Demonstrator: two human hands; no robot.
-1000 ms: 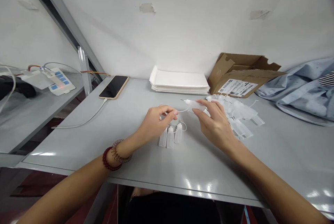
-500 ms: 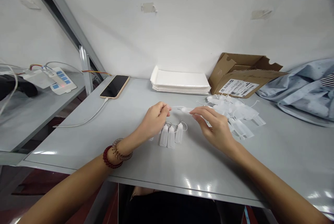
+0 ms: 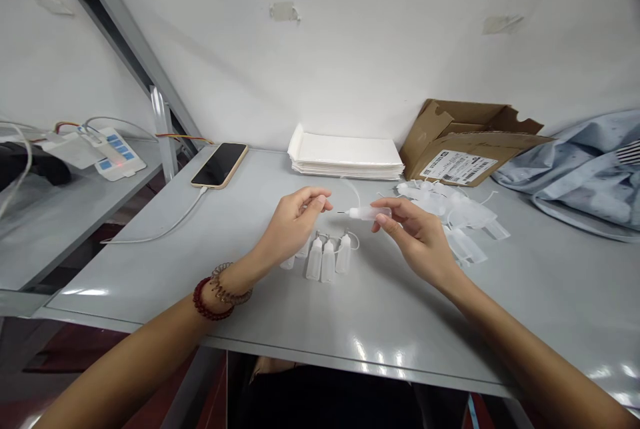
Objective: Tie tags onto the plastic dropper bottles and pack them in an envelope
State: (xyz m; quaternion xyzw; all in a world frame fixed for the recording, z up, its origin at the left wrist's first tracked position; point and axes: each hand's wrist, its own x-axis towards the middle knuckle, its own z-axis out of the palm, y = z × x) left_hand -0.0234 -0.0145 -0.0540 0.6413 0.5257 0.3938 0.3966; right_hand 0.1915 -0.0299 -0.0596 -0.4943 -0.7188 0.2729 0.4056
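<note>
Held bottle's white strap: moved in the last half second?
Yes. The strap was stretched toward the left hand; now its free end curves up in view, toward the unmoved white stack.

More than five bottles [image 3: 328,263], one phone [image 3: 219,165], one carton [image 3: 419,138].

Single head-worn view, facing forward and down.
It looks from close by over the left hand [image 3: 293,225] and right hand [image 3: 420,239], across a grey table [image 3: 395,322] to a white wall [image 3: 375,62].
</note>
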